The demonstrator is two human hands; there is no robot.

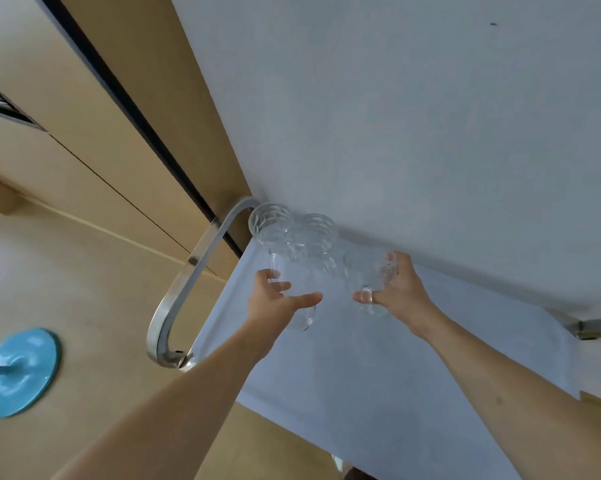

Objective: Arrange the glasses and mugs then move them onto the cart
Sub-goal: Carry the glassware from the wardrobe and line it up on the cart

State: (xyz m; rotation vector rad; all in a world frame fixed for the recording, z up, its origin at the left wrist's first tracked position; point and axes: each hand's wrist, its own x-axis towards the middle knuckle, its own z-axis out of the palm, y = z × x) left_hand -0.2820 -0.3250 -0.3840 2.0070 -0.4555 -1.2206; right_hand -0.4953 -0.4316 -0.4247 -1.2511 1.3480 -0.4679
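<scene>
Over the far part of the cart's white top point(368, 382), my left hand point(274, 303) grips a tall clear glass point(300, 317), thumb and fingers curled around its side. To its right, my right hand point(401, 289) holds a clear glass mug point(361, 271), with fingers over its far side and the thumb under it. Two faceted clear glasses point(271, 221) point(321, 233) stand side by side at the cart's far left corner, just beyond the glass in my left hand. I cannot tell whether the held pieces touch the cart.
A curved metal handle point(188, 282) rims the cart's left end, and another metal handle point(596, 327) shows at the right. A white wall point(413, 98) rises right behind the cart. Wooden cabinets point(84, 133) stand at left. A round blue base point(18, 372) sits on the floor.
</scene>
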